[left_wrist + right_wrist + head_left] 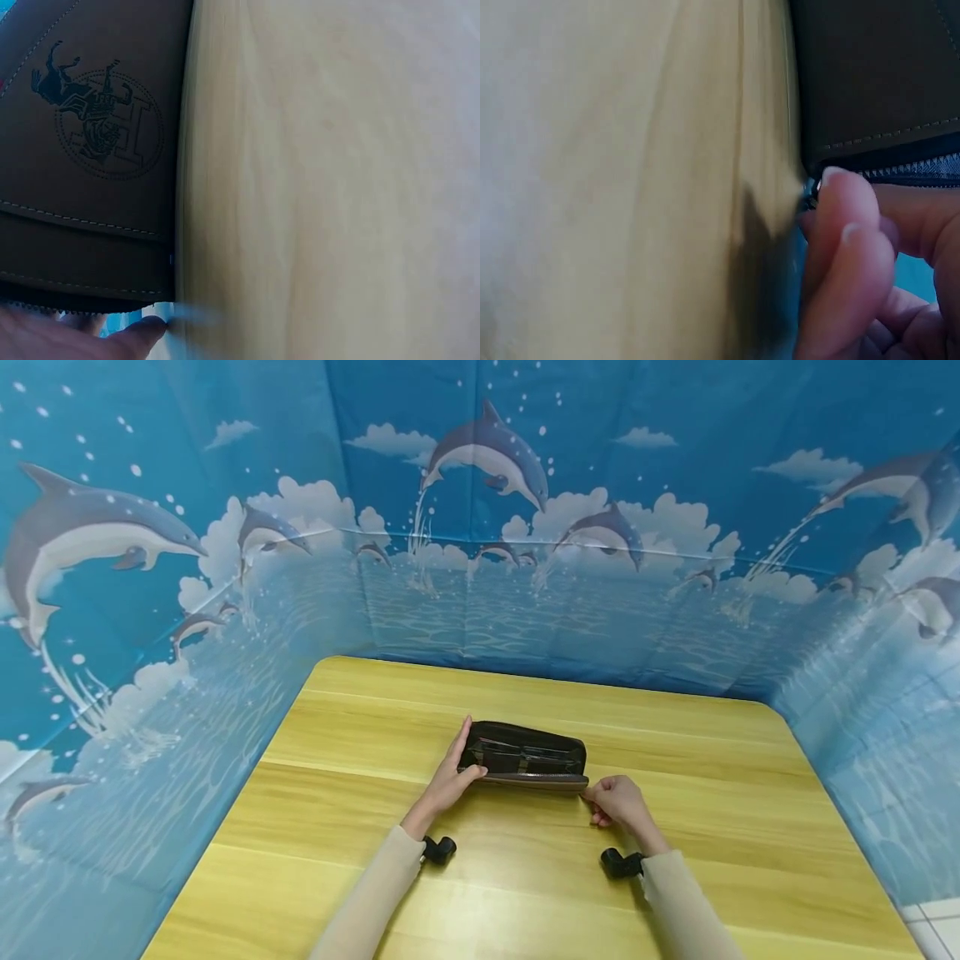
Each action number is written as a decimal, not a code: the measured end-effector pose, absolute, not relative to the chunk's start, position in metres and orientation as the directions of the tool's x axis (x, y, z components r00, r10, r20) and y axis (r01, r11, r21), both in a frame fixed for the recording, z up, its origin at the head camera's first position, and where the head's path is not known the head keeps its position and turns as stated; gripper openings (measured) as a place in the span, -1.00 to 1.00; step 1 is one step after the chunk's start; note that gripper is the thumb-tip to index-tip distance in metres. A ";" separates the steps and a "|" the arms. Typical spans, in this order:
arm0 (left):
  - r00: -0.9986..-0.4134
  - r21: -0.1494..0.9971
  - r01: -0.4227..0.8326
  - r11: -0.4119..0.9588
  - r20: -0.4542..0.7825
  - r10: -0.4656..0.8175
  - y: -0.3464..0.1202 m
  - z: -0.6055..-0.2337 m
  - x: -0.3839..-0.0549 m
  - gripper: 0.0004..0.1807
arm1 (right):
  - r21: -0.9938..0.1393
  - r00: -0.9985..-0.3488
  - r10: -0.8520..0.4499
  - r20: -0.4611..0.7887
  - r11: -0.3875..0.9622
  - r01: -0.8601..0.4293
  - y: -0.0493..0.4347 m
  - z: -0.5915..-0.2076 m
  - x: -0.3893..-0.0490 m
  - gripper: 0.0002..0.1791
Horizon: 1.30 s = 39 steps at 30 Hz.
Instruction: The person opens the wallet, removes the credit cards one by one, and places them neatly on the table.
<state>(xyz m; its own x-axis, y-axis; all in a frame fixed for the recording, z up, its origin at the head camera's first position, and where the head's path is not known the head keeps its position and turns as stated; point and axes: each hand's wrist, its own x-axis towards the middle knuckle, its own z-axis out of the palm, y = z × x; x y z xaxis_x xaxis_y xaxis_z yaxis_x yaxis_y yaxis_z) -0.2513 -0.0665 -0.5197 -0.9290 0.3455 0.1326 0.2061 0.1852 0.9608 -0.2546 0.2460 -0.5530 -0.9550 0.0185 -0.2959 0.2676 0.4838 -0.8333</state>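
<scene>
The brown-black wallet sits on the wooden table, its mouth gaping upward and zip teeth showing along the lip. At the wallet's left end, the left hand grips it, thumb on the near side and fingers on the far side. At the wallet's near right corner, the right hand pinches what looks like the zip pull, partly hidden by the fingertips. To work the zip well, I judge, the 2 hands should counter each other: the left bracing the wallet's end against sliding, the right drawing the pull in line with the teeth. Round the wallet's corner, slow is best, since a skewed tug could jam it.
</scene>
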 end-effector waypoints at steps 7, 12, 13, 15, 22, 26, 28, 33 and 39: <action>-0.894 0.969 0.195 0.152 0.112 0.433 -0.075 -0.529 -0.261 -0.03 | -0.806 -0.963 0.017 -0.269 0.543 0.235 0.245 -0.552 -0.254 -0.66; -0.878 0.980 0.152 0.128 0.075 0.473 -0.080 -0.551 -0.274 0.04 | -0.796 -0.963 0.037 -0.267 0.554 0.242 0.246 -0.555 -0.253 -0.66; -0.878 0.980 0.152 0.128 0.074 0.474 -0.080 -0.556 -0.276 0.05 | -0.794 -0.963 0.042 -0.267 0.556 0.245 0.246 -0.555 -0.253 -0.66; -0.880 0.980 0.146 0.131 0.068 0.471 -0.080 -0.562 -0.279 0.07 | -0.793 -0.964 0.047 -0.261 0.560 0.242 0.246 -0.555 -0.253 -0.69; -0.876 0.984 0.143 0.106 0.076 0.477 -0.082 -0.566 -0.280 0.15 | -0.778 -0.974 0.056 -0.218 0.592 0.209 0.243 -0.558 -0.252 -0.76; -0.873 0.985 0.140 0.100 0.075 0.482 -0.083 -0.567 -0.280 0.16 | -0.714 -0.990 0.051 -0.130 0.688 0.129 0.242 -0.560 -0.252 -0.83; -0.863 0.986 0.130 0.108 0.058 0.502 -0.085 -0.558 -0.277 0.15 | -0.672 -0.998 0.056 -0.040 0.737 0.068 0.241 -0.561 -0.252 -0.86; -0.839 0.985 0.113 0.130 0.024 0.543 -0.087 -0.551 -0.276 0.16 | -0.643 -0.964 0.080 0.252 0.758 -0.105 0.236 -0.558 -0.251 -0.66; -0.849 0.986 0.140 0.095 0.071 0.523 -0.085 -0.570 -0.279 0.20 | -0.754 -0.957 0.013 0.289 0.620 -0.219 0.226 -0.541 -0.241 -0.53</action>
